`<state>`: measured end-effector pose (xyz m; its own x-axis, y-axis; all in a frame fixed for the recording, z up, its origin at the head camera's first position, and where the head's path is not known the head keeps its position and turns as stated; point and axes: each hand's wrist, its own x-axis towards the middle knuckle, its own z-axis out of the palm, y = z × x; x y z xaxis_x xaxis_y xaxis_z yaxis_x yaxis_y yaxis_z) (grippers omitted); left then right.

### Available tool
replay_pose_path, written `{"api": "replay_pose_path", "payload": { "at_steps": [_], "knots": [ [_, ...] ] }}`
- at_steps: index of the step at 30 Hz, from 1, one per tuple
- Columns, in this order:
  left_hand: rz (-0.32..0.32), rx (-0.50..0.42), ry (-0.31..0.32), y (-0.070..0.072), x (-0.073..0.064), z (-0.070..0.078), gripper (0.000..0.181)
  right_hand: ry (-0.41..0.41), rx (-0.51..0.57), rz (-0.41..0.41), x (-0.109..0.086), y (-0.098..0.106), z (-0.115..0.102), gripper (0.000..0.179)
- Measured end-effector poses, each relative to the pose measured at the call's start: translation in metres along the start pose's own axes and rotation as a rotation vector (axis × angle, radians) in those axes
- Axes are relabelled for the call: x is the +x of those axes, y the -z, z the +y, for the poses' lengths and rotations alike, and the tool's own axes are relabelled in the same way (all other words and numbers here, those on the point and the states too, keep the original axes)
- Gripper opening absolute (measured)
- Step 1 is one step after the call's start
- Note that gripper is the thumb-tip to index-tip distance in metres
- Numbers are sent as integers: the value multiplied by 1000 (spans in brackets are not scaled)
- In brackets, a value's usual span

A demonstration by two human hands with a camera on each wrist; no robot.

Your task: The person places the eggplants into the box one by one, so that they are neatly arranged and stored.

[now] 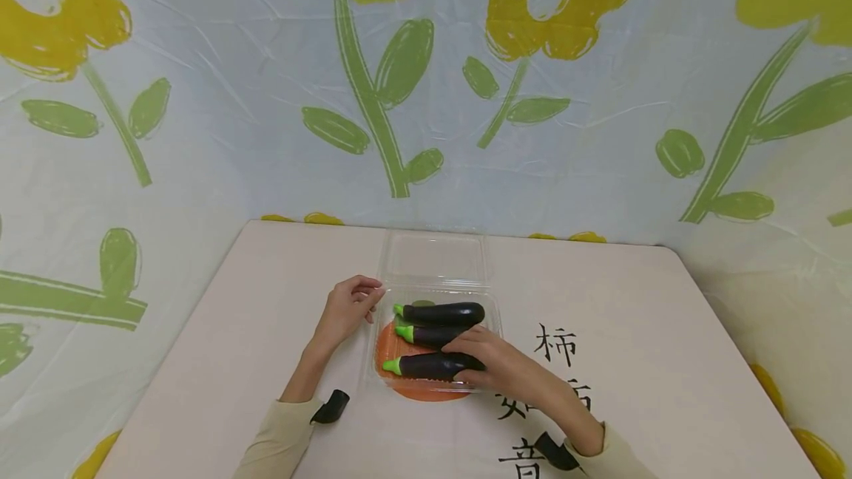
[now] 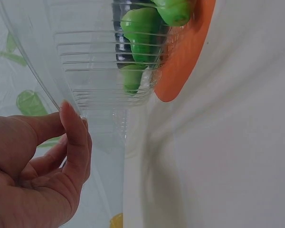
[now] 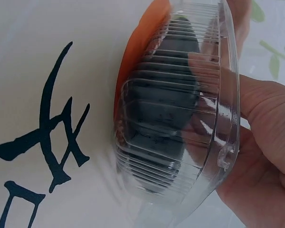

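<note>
A clear plastic clamshell box point(image 1: 494, 309) lies with its lid folded back, and inside it are three dark eggplants with green stems. My left hand point(image 1: 347, 309) pinches the box's left rim; in the left wrist view its thumb and finger point(image 2: 75, 133) meet at that edge. Reaching in from the right, my right hand point(image 1: 495, 361) grips the nearest eggplant point(image 1: 426, 367) around its blunt end. The middle eggplant point(image 1: 429, 336) is partly hidden by those fingers. Furthest back lies another eggplant point(image 1: 446, 314). Through the box wall, the right wrist view shows dark eggplant ends point(image 3: 156, 109).
The open lid point(image 1: 435, 257) lies toward the table's back edge. Beneath the box is an orange printed shape point(image 1: 433, 393) on the pale tabletop point(image 1: 266, 331). Black printed characters point(image 1: 555, 346) are to the right. A flower-patterned cloth point(image 1: 266, 94) hangs behind and at the sides.
</note>
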<state>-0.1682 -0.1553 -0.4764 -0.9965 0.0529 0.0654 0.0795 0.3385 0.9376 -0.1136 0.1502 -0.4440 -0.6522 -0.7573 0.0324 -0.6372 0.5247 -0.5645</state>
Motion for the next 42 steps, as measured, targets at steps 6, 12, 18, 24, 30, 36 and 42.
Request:
{"api": "replay_pose_path", "payload": {
  "at_steps": [6, 12, 18, 24, 30, 36, 42],
  "knots": [
    [-1, -8, -5, 1, -1, 1, 25, -13, -7, 8, -1, 1, 1, 37],
    [4, -6, -3, 1, -2, 3, 24, 62, -52, 60, -4, 2, 4, 33],
    [10, 15, 5, 1, -3, 4, 25, 55, -76, 82, -6, 4, 5, 31],
    [18, 25, 8, 1, -4, 3, 23, 90, -97, 163, -10, 6, 8, 27],
    [14, 20, 25, 1, -5, 5, 24, 74, -86, 221, -13, 11, 14, 26],
    [31, 26, 37, 1, -4, 4, 24, 144, -166, 356, -14, 15, 25, 30],
    [55, 38, 11, 0, -2, 1, 25, 106, -207, 459, -14, 20, 38, 34]
  ]
}}
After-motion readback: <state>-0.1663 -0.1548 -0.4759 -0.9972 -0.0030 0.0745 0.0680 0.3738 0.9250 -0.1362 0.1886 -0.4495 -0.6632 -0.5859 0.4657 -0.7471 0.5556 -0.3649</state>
